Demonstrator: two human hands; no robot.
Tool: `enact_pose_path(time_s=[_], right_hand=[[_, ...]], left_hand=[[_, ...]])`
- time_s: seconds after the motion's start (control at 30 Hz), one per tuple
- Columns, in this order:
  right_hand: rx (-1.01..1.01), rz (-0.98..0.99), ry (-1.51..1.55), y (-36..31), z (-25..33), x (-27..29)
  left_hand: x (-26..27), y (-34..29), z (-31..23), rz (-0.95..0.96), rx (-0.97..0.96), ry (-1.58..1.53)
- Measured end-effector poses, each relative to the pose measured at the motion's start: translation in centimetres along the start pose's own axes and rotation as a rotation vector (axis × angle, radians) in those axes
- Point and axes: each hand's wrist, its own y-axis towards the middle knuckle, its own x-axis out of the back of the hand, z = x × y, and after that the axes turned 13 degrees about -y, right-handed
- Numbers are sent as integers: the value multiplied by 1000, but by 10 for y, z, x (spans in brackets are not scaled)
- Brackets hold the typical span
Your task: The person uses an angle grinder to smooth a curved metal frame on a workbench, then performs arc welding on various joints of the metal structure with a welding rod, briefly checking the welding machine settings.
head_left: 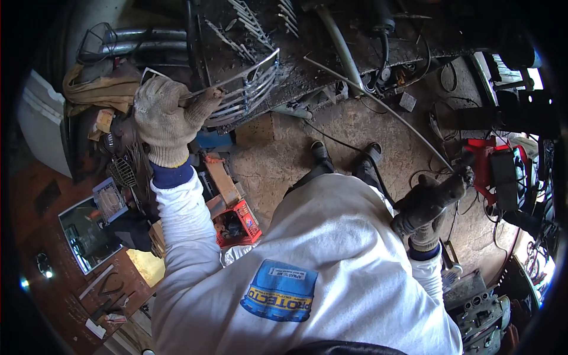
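My left hand [167, 112], in a thick light knitted glove, is closed around the end of a curved metal rack [254, 89] with several bent bars. The rack rests at the edge of a dark workbench [284, 94]. Over on the right, my right hand [431, 204], in a dark, dirty glove, grips a welding electrode holder that the glove mostly hides. A long thin welding rod [384, 105] sticks out of this grip, slanting up and left, its far tip above the bench, apart from the rack. A black cable [349, 146] runs to the right hand.
Several short metal bars [251, 26] lie on the bench, beside a thick pipe [340, 47]. A red crate [239, 223] and cardboard stand left of my body. At right are a red-and-black machine [503, 168] and loose cables. Pliers [111, 287] lie on a brown surface.
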Motion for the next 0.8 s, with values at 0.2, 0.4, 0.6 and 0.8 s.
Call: enact_pose_path(time_s=[0.2, 0.4, 0.6, 0.8], right_hand=[[-11, 68, -99, -4, -10, 5], [-24, 121, -26, -2, -14, 2], [-2, 76, -103, 0, -18, 0], [60, 71, -194, 3, -18, -2]], left_hand=[[-1, 0, 1, -23, 22, -33], [-3, 2, -3, 2, -14, 11], [-1, 0, -3, 11, 1, 9], [-3, 2, -5, 0, -29, 30]])
